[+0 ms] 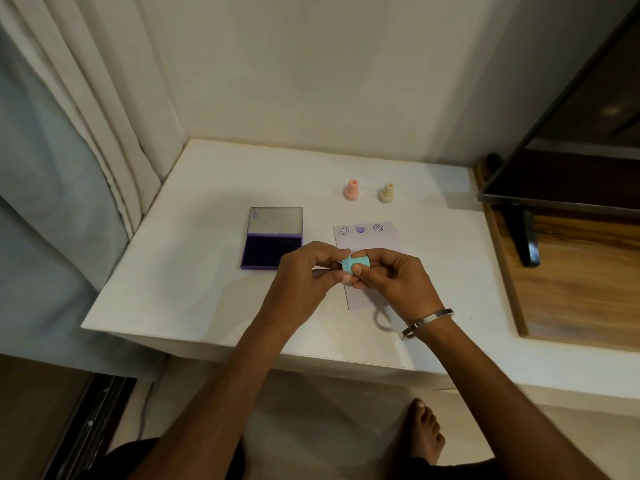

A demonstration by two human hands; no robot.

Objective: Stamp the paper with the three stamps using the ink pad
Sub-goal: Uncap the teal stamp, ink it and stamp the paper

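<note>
From the head view, your left hand (304, 271) and right hand (388, 275) meet above the near half of the paper (369, 244), both pinching the blue stamp (355, 264), which lies sideways between your fingertips. The paper lies flat on the white table (194, 271), with three purple prints in a row along its far edge: a smiley, a heart, another face. The ink pad (272, 244) sits open just left of the paper, lid tilted back. The pink stamp (352, 190) and cream stamp (388, 192) stand upright beyond the paper, apart from each other. A bracelet (427, 322) circles your right wrist.
</note>
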